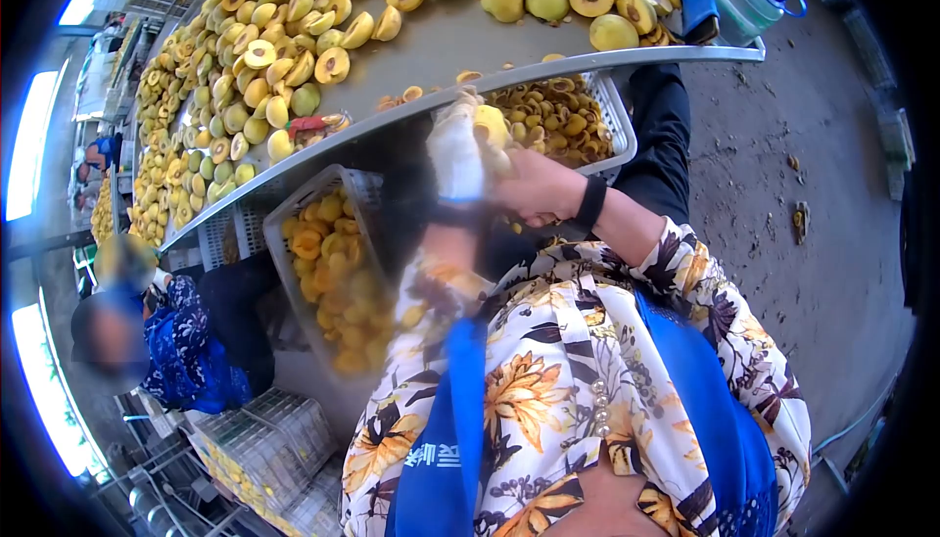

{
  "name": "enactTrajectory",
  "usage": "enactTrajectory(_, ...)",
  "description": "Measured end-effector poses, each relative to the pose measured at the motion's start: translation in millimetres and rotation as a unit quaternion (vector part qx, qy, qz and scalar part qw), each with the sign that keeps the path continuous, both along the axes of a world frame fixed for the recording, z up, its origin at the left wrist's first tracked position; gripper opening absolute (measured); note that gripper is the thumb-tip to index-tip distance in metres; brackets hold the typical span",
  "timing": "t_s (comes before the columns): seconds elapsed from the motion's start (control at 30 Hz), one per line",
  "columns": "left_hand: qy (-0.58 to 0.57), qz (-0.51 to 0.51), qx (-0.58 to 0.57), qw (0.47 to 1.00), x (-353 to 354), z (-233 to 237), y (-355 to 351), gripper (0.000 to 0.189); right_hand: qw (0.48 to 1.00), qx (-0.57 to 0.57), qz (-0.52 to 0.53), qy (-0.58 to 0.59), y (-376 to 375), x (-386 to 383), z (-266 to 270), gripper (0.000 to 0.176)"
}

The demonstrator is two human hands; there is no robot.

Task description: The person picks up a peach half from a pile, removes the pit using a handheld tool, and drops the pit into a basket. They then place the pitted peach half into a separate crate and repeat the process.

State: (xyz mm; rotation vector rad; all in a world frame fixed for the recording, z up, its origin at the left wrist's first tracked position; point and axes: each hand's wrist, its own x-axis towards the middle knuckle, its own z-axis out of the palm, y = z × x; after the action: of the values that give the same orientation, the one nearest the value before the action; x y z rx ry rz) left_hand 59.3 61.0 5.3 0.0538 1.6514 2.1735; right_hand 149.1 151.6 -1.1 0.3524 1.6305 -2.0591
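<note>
**A:** Where is the fruit on my feed?

**B:** I see the gloved left hand [457, 153] with its fingers wrapped round a yellow peach [491, 126]. It is held just off the near edge of the metal table [460, 43], above the crate [615, 111] of pitted halves. I'd guess that's so cut pieces drop straight in.

**A:** And the right hand [537, 189]?

**B:** It's curled close against the peach from below. I cannot tell whether it grips a tool.

I get one head-worn fisheye view, looking steeply down and close, the table's [460, 43] near edge across its top.
</note>
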Motion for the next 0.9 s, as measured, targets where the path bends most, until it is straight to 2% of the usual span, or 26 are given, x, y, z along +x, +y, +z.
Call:
enactTrajectory(0.03,-0.083,-0.012,0.065,0.994,-5,-3,1,0.019,0.997,-0.077,-0.019,-0.020,1,2,4,0.018)
enactTrajectory(0.07,-0.132,-0.023,0.078,0.988,-7,-5,1,0.021,0.973,-0.218,-0.031,-0.075,4,2,5,0.018)
enactTrajectory(0.1,-0.181,-0.036,0.091,0.979,-10,-6,-1,0.024,0.947,-0.316,-0.012,-0.049,6,3,-2,0.018)
enactTrajectory(0.17,-0.243,-0.011,0.114,0.963,-18,-15,-8,0.030,0.864,-0.503,0.024,0.000,6,4,-11,0.019)
enactTrajectory(0.23,-0.261,-0.010,0.129,0.957,-24,-16,-17,0.034,0.893,-0.441,0.088,0.030,-7,2,-4,0.019)
enactTrajectory(0.3,-0.235,-0.036,0.127,0.963,-32,-4,-43,0.037,0.919,-0.393,-0.005,0.026,0,-1,-10,0.018)
enactTrajectory(0.33,-0.237,0.007,0.142,0.961,-47,-10,-66,0.038,0.948,-0.311,-0.066,-0.009,10,-7,-10,0.018)
enactTrajectory(0.37,-0.239,0.053,0.155,0.957,-61,-16,-90,0.039,0.957,-0.275,-0.091,-0.022,23,-11,-34,0.014)
enactTrajectory(0.4,-0.206,0.094,0.098,0.969,-64,-6,-108,0.041,0.993,-0.041,-0.098,-0.061,30,-17,-32,0.008)
enactTrajectory(0.43,-0.174,0.139,0.038,0.974,-62,4,-124,0.042,0.980,0.182,-0.072,-0.023,31,-20,-24,0.012)
enactTrajectory(0.47,-0.122,0.151,0.028,0.981,-57,7,-140,0.047,0.896,0.432,0.031,0.095,38,-28,-83,0.023)
enactTrajectory(0.5,-0.125,0.178,0.019,0.976,-55,15,-141,0.050,0.865,0.483,-0.042,0.129,33,-25,-93,0.037)
enactTrajectory(0.57,-0.122,0.168,0.019,0.978,-50,24,-135,0.051,0.866,0.474,-0.042,0.152,7,-28,-49,0.029)
enactTrajectory(0.6,-0.123,0.162,0.014,0.979,-45,28,-128,0.051,0.883,0.443,0.001,0.159,-2,-29,-30,0.030)
enactTrajectory(0.67,-0.143,0.172,0.020,0.974,-43,26,-126,0.050,0.912,0.387,0.016,0.138,-25,-37,-14,0.033)
enactTrajectory(0.73,-0.145,0.155,0.048,0.976,-45,20,-144,0.048,0.911,0.373,-0.014,0.175,-32,-32,-16,0.031)
enactTrajectory(0.77,-0.127,0.182,0.040,0.974,-41,21,-158,0.046,0.909,0.373,-0.015,0.188,-30,-32,-14,0.031)
enactTrajectory(0.8,-0.125,0.272,0.001,0.954,-40,23,-173,0.046,0.890,0.413,0.000,0.195,-24,-32,-13,0.031)
enactTrajectory(0.83,-0.094,0.319,-0.025,0.943,-50,4,-207,0.046,0.869,0.453,0.015,0.200,-15,-30,-15,0.031)
enactTrajectory(0.87,-0.072,0.344,-0.155,0.923,-48,7,-234,0.046,0.889,0.415,-0.028,0.192,-8,-27,-19,0.031)
enactTrajectory(0.9,0.031,0.342,-0.321,0.883,-52,-6,-267,0.055,0.881,0.419,-0.056,0.212,-2,-22,-37,0.032)
